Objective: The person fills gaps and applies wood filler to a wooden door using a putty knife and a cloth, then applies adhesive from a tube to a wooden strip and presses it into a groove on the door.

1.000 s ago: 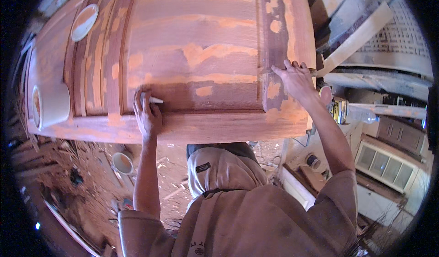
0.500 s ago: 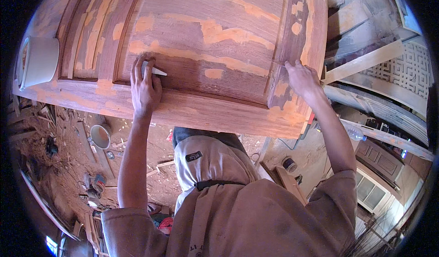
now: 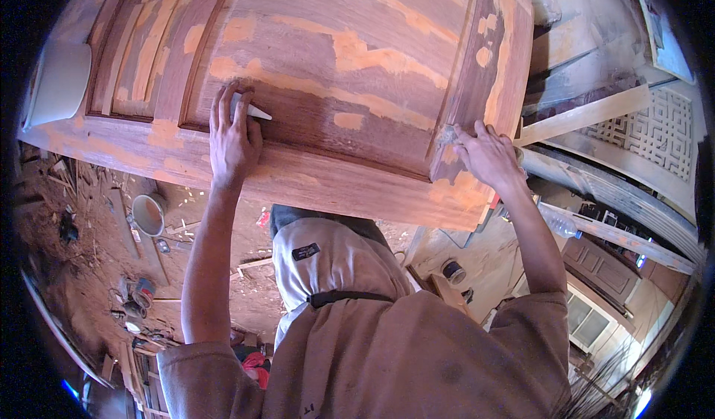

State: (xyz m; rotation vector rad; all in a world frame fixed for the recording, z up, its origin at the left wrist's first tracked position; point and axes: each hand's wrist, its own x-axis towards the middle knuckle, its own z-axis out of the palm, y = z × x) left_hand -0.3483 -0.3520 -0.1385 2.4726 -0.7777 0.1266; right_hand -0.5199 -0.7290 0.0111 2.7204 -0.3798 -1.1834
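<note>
Sliding rightward along the wooden door panel [image 3: 320, 84], the left hand [image 3: 232, 142] keeps its grip closed on a pale scraper [image 3: 253, 110] against the dark patch, while the right hand [image 3: 484, 154] braces the panel's right stile, fingers spread, holding nothing.

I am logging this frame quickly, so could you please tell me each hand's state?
Left hand: closed on a small pale scraper against the wooden door panel.
Right hand: open, fingers resting on the panel.

Door panel [image 3: 357, 69] open across upper centre between both hands; raised stile [image 3: 477, 84] blocks upper right; white bowl [image 3: 59, 84] sits far left.
</note>
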